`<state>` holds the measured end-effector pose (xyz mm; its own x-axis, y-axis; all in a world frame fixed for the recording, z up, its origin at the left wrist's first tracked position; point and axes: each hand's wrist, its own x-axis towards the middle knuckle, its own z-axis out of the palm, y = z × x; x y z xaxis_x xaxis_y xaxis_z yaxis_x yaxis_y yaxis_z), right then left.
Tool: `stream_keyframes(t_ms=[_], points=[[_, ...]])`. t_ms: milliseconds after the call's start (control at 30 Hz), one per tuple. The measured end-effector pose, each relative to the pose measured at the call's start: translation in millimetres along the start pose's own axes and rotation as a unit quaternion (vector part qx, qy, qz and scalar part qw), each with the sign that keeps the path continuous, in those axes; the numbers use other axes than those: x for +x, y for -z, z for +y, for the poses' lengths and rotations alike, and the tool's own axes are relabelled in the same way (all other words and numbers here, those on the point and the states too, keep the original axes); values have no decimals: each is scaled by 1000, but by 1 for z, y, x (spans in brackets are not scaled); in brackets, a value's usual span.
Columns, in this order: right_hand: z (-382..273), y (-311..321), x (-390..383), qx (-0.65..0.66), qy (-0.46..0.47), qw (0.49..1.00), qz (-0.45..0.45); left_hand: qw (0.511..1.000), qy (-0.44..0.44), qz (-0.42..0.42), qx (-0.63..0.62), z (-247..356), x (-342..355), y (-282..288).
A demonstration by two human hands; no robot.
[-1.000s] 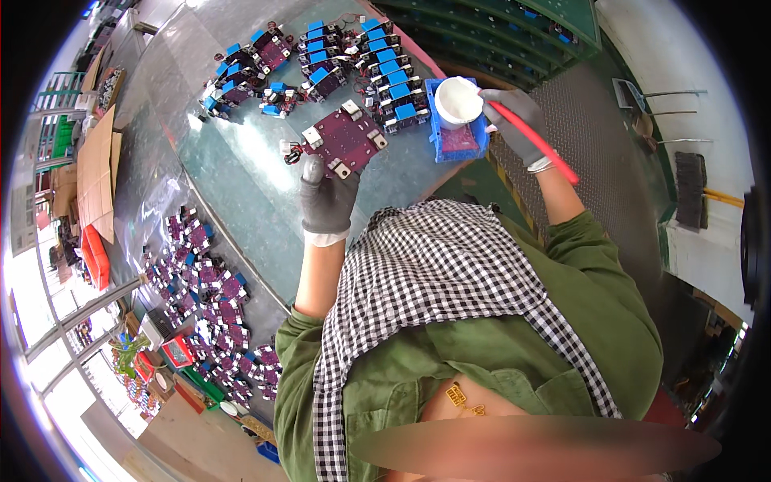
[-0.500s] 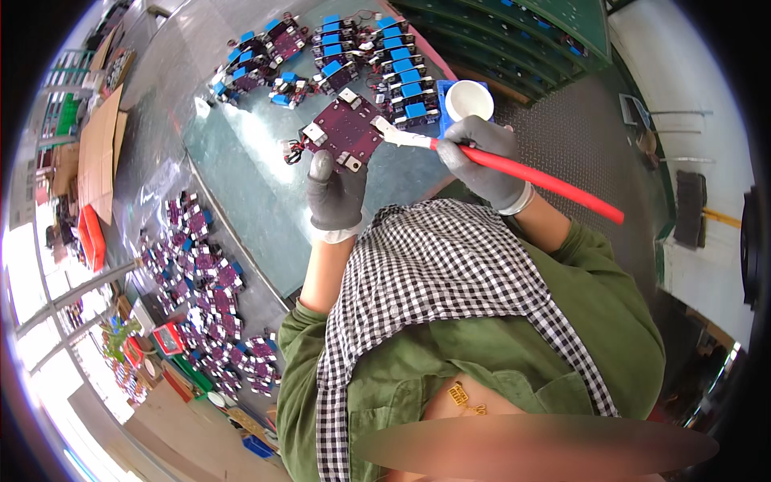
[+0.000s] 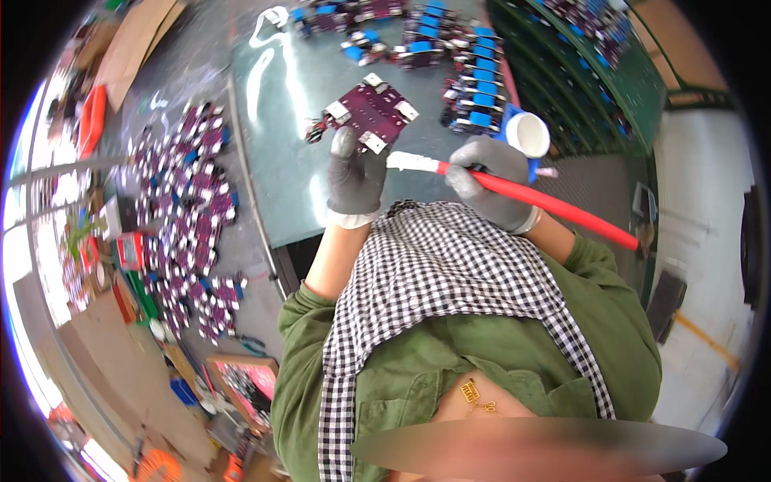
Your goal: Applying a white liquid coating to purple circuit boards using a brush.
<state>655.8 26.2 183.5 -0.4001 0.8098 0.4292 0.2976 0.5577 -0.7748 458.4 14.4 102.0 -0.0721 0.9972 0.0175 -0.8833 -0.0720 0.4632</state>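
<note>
My left hand [image 3: 355,178], in a grey glove, grips a purple circuit board [image 3: 371,112] by its near edge. White blocks sit along the board's sides, and a small bundle of wires hangs at its left corner. My right hand [image 3: 488,181], gloved too, is closed round the red handle of a brush [image 3: 554,202]. The brush's white-coated tip points left, just below the board's near right edge and apart from it. Right of the boards on the table, beyond my right hand, stands a round white cup [image 3: 528,134] in a blue holder.
Rows of boards with blue parts [image 3: 483,80] stand at the table's far side. A large pile of purple boards [image 3: 189,193] lies to the left. Green shelving [image 3: 594,88] with more boards rises at the far right. The green mat [image 3: 277,185] lies under my hands.
The brush tip has left the board's right edge and now sits below it. My view has shifted, so the table and piles appear moved. Both hands keep their hold.
</note>
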Motion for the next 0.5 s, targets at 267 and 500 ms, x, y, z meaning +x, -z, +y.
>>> stream_keyframes(t_ms=[267,500], points=[[-28,-38,23,43,-28,995,-89,953,-117,265,-91,88,-85,132],[-62,-70,54,79,-71,982,-156,774,-197,598,-75,138,-178,240]])
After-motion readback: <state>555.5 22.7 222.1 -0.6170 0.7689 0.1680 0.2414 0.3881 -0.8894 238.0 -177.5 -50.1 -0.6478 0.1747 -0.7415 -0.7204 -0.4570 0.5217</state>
